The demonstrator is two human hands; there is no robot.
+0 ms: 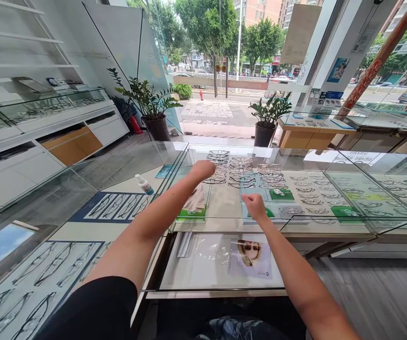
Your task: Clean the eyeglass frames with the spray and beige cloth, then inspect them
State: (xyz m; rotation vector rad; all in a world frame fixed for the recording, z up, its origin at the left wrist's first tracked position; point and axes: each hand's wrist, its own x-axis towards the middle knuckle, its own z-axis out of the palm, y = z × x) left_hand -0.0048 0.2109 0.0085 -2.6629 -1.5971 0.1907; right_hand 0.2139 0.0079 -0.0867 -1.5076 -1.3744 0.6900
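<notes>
My left hand reaches forward over the glass display counter, its fingers curled at the left edge of several rows of eyeglasses. What those fingers hold, if anything, is hidden. Lower and to the right, my right hand is closed, thumb toward the left, above a green and white card. Its palm side faces away, so I cannot see inside it. Between my arms and below, a drawer stands pulled out, with a picture sheet and clear plastic in it. A pale cloth lies beside my left forearm.
A spray bottle stands left of my left arm. More glasses lie in trays at the left and rows at the right. Glass panel edges cross the counter. Potted plants stand beyond it, near the glass door.
</notes>
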